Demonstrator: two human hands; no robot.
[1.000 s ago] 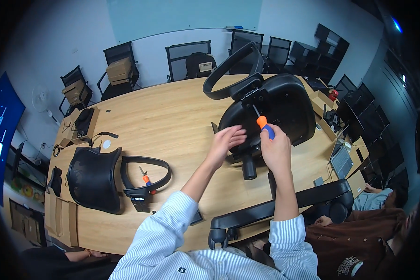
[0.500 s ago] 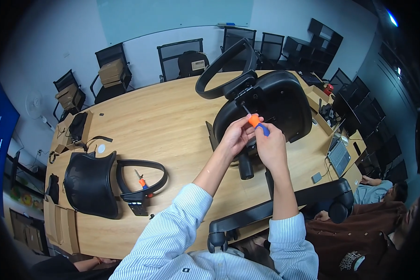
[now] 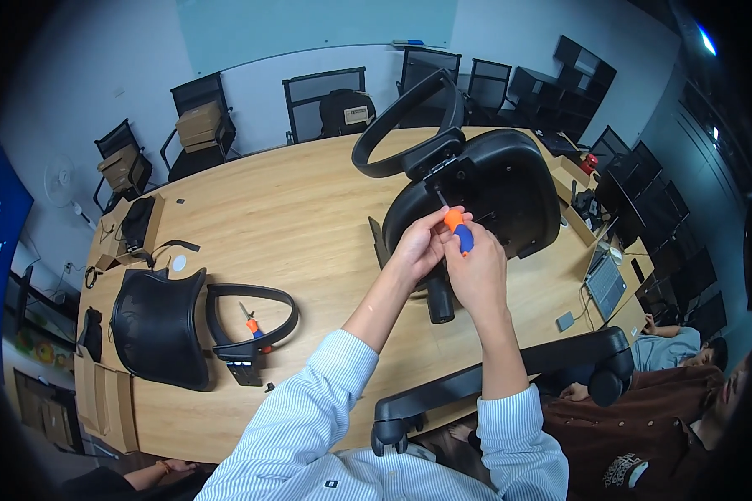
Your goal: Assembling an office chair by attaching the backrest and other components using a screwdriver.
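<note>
An orange-and-blue screwdriver (image 3: 455, 224) is between my hands, its shaft pointing away to the underside of an upturned black chair seat (image 3: 518, 188). My right hand (image 3: 476, 271) is wrapped round the blue end of the handle. At the orange part, the fingertips of my left hand (image 3: 419, 248) pinch the screwdriver. The tip meets the seat close to the bracket of a looped black armrest (image 3: 363, 154), which stands up from the seat's far left edge. Whether the tip sits in a screw is too small to tell. Below the seat sticks out a black gas cylinder (image 3: 440, 302).
On the table (image 3: 267, 209) at left lie a black mesh backrest (image 3: 160, 330), another armrest (image 3: 292, 313) and a second screwdriver (image 3: 253, 324). A wheeled chair base (image 3: 443, 386) spans the near right. A laptop (image 3: 606, 284) stands at right; people sit beyond the near right edge.
My right hand has shifted slightly left, and the screwdriver handle has swung with it, now pointing more straight toward me. My left hand keeps its hold on the orange part.
</note>
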